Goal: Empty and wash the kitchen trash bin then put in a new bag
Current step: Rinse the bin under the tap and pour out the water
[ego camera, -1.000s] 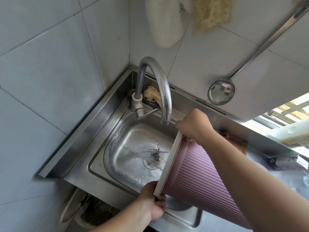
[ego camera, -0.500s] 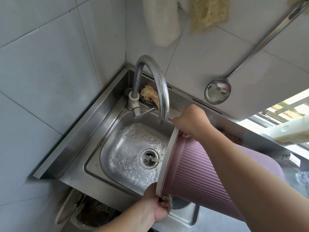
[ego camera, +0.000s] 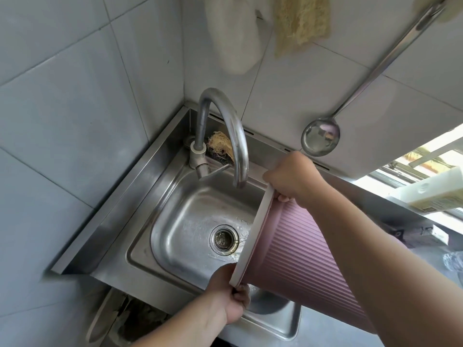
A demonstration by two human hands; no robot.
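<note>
A pink ribbed trash bin [ego camera: 295, 256] with a white rim lies tipped on its side over the steel sink [ego camera: 140, 196], its mouth facing left toward the drain [ego camera: 223, 239]. My right hand [ego camera: 293, 180] grips the rim at the top. My left hand [ego camera: 229, 294] grips the rim at the bottom. The basin is wet, with a thin trickle near the drain. The bin's inside is hidden from me.
A curved faucet [ego camera: 225, 131] arches over the basin just left of my right hand. A scrubber [ego camera: 220, 147] sits behind it. A ladle [ego camera: 320, 137], a loofah [ego camera: 300, 23] and a white cloth [ego camera: 235, 36] hang on the tiled wall. Another bin [ego camera: 130, 319] sits below the sink.
The water that poured from the bin into the basin has mostly drained away. Both hands keep their grip on the rim, and the bin stays tipped.
</note>
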